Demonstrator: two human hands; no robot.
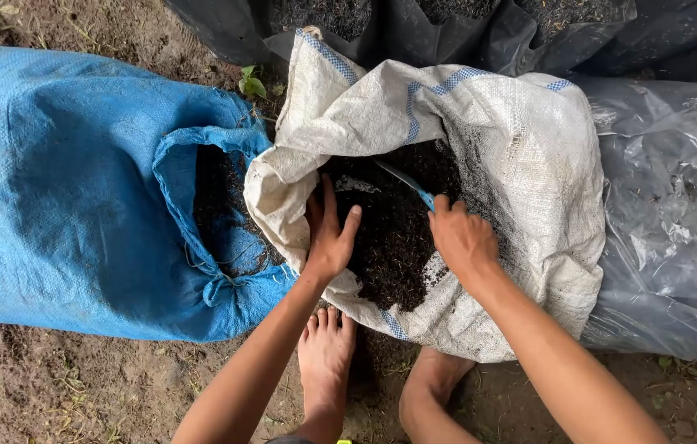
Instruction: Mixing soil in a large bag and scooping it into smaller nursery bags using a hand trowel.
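Observation:
A white woven sack (521, 164) with blue stripes lies open in front of me, filled with dark soil (398, 238). My left hand (329, 234) rests flat on the sack's inner left rim, fingers apart, touching the soil's edge. My right hand (462, 240) is closed around the blue handle of a small trowel (407, 182), whose thin blade points up and left over the soil. My bare feet (325, 349) stand on the ground just below the sack.
A blue woven sack (77, 197) lies to the left, its mouth open with dark soil inside. Clear plastic sheeting (669, 222) lies at right. Black plastic bags (529, 33) of soil line the top. Brown dirt ground (77, 386) surrounds everything.

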